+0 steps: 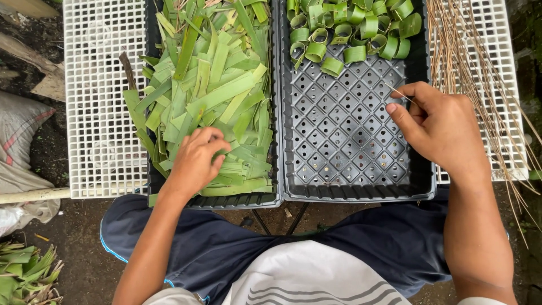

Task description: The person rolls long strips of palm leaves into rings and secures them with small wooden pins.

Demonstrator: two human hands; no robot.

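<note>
My left hand [197,158] rests on a heap of cut green leaf strips [209,85] in the left black tray [237,200], its fingers curled onto one strip. My right hand [437,127] hovers over the right edge of the right black perforated tray [344,141], pinching a thin brown stick [402,94] between thumb and forefinger. Several rolled green leaf rings [350,31] lie at the far end of that right tray.
A bundle of thin brown sticks [468,56] lies on the white grid rack [101,101] at the right. Both trays sit on this rack. A sack [22,141] and more leaves [25,274] lie on the ground at the left. My knees are below the trays.
</note>
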